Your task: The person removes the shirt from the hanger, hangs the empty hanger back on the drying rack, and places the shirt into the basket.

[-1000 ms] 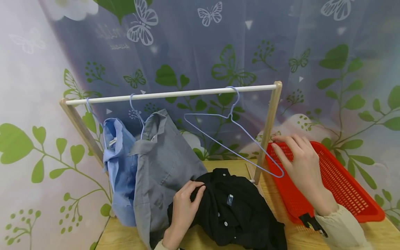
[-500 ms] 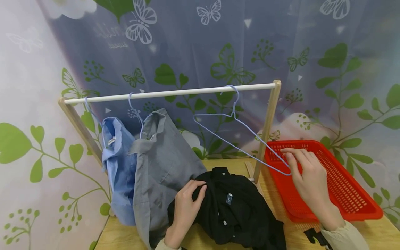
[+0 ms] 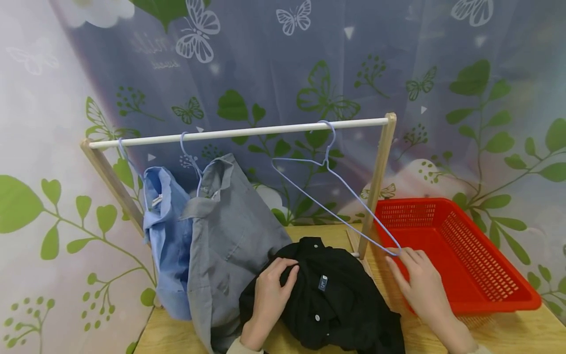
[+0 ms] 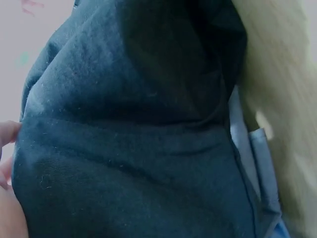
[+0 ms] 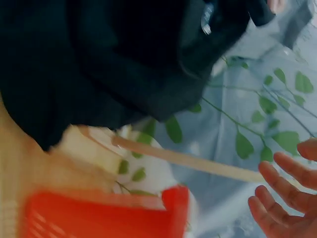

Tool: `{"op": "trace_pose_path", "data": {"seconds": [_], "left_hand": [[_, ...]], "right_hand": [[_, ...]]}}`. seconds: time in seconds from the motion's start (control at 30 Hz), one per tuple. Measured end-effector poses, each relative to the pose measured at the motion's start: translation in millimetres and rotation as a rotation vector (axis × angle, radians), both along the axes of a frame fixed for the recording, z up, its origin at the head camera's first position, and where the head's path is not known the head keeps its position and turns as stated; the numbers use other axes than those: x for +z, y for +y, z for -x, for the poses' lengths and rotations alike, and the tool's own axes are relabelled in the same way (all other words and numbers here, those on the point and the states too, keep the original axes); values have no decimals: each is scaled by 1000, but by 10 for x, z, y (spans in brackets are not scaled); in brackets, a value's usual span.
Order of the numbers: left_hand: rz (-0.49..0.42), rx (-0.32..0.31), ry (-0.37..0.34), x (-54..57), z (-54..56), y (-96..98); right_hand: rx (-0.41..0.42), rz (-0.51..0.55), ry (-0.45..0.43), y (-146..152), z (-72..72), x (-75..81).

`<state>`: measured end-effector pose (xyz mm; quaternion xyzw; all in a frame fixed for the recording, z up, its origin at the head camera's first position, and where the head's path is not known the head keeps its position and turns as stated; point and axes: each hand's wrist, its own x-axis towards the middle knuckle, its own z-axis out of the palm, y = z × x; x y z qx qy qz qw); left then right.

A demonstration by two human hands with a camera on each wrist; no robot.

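My left hand (image 3: 269, 297) pinches a black shirt (image 3: 353, 300) at its upper left, thumb and fingertips on the cloth. The shirt lies bunched, with buttons and a small neck label (image 3: 323, 282) showing. In the left wrist view its dark cloth (image 4: 124, 139) fills most of the picture. An unused lilac wire hanger (image 3: 326, 161) hangs from the rail, turned at an angle. At the hanger's lower right corner is my right hand (image 3: 420, 282), fingertips right at the wire. The right wrist view shows that hand's fingers (image 5: 292, 198) spread and loosely bent.
A small rack has a white rail (image 3: 265, 131) and wooden posts (image 3: 378, 187). Blue clothing (image 3: 165, 246) and a grey garment (image 3: 239, 231) hang at its left. The red plastic basket (image 3: 468, 265) stands right of the rack on the wooden table (image 3: 163, 334).
My right hand has moved down from beside the post to the hanger's corner, and the hanger has swung a little. My left hand keeps its pinch on the shirt, shifting slightly right.
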<state>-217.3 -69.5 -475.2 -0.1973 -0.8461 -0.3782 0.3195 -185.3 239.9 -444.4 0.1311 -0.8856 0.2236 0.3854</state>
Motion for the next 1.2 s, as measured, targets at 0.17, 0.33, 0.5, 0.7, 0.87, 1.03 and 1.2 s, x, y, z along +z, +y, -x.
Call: {"op": "trace_pose_path", "data": {"seconds": [0.17,0.33,0.5,0.7,0.87,1.03,1.2], "left_hand": [[50,12,-58,-93,61,61],[151,-5,-178,-210,106,118],[269,-46,-280,-315,120,147],[406,-120,-327,-323,95,91],[369,-79,-251,-249,80,-23],[298,13,-249,-204,121,-143],[299,-55,-427,-256,127,-199]], "right_hand": [[89,-98,-124,-134,12,-178],[233,-201,-332,-234,32,-375],[331,-229,-570,-330,62,-574],[372,-178,-623,-370,56,-686],[449,-128,-659,-299,-16,-665],[572,-175,-654,-169,-104,-655],[643,-227,-722,-88,-165,-679]]}}
